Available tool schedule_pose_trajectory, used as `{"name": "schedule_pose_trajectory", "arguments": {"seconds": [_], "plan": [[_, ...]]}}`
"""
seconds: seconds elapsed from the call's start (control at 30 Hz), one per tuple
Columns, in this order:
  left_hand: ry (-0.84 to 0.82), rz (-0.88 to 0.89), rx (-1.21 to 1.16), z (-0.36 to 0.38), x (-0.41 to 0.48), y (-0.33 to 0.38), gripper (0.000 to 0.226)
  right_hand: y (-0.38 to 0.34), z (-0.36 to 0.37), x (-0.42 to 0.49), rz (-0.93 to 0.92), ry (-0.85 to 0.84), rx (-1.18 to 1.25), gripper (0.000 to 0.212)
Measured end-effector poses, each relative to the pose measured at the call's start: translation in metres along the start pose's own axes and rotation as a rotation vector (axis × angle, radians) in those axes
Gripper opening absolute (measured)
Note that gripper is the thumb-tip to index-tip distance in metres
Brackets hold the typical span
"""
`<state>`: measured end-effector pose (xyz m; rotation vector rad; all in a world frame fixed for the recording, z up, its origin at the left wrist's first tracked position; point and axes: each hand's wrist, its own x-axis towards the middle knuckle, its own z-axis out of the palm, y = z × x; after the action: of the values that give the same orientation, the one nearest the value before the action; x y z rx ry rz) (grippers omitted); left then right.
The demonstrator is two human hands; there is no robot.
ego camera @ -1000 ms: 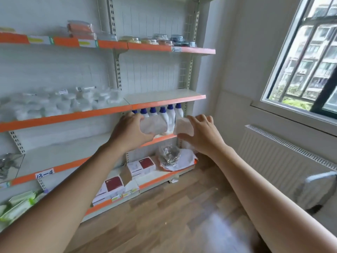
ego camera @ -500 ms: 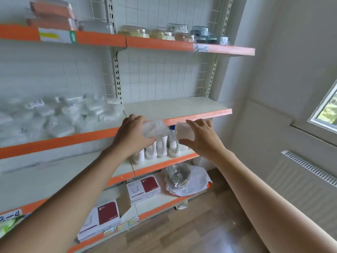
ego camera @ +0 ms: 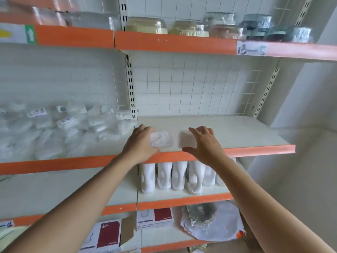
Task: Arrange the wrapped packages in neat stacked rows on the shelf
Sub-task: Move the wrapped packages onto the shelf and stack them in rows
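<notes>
Right, nearest to me are my two bare forearms, reaching up and forward. Below them, on the lower levels, sit red-and-white boxes (ego camera: 155, 218) and, one level higher, a row of white bottles (ego camera: 164, 177) standing upright side by side.

My left hand (ego camera: 141, 143) grips a soft package (ego camera: 162, 139) of crumpled white material in clear wrap, fingers curled over its left end. My right hand (ego camera: 206, 145) holds a flat package (ego camera: 186, 139), thumb at its near corner and fingers spread over its far edge. The two packages lie just beside each other, a narrow gap between them, at the front left of the shelf (ego camera: 237, 132), close to its orange lip (whether they rest fully on the board or sit a touch above it, I cannot tell). To the right of my hands the white board is bare.

Left of the upright post, on the neighbouring section at the same level, lies a pile of wrapped packages (ego camera: 63, 128), loose and overlapping, some with small printed labels.

Behind the shelf runs a white wire grid (ego camera: 191, 84). Higher up, on the top level, stand clear wrapped tubs (ego camera: 182, 27) in pale yellow, pink and grey, and a handwritten tag (ego camera: 251, 48) is stuck to the orange edge below them.
</notes>
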<state>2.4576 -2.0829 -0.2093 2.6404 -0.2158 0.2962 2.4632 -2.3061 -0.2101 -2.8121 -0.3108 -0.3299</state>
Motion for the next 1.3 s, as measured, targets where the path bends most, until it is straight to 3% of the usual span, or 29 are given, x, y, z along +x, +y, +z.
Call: {"name": "schedule_pose_trajectory", "arguments": {"seconds": [0.33, 0.8, 0.9, 1.1, 1.3], "plan": [[-0.038, -0.197, -0.041, 0.049, 0.089, -0.039, 0.065, 0.037, 0.071, 0.124, -0.074, -0.179, 0.005, 0.075], [-0.173, -0.135, -0.107, 0.090, 0.179, -0.097, 0.060, 0.062, 0.135, 0.192, 0.016, -0.356, -0.077, 0.069], [-0.175, -0.171, -0.161, 0.094, 0.185, -0.100, 0.060, 0.061, 0.134, 0.197, -0.016, -0.336, -0.062, 0.071], [-0.151, -0.266, -0.368, 0.088, 0.193, -0.096, 0.046, 0.047, 0.130, 0.214, -0.306, -0.207, 0.158, 0.055], [-0.156, -0.379, -0.547, 0.085, 0.198, -0.099, 0.032, 0.041, 0.142, 0.232, -0.226, -0.153, 0.416, 0.033]]}}
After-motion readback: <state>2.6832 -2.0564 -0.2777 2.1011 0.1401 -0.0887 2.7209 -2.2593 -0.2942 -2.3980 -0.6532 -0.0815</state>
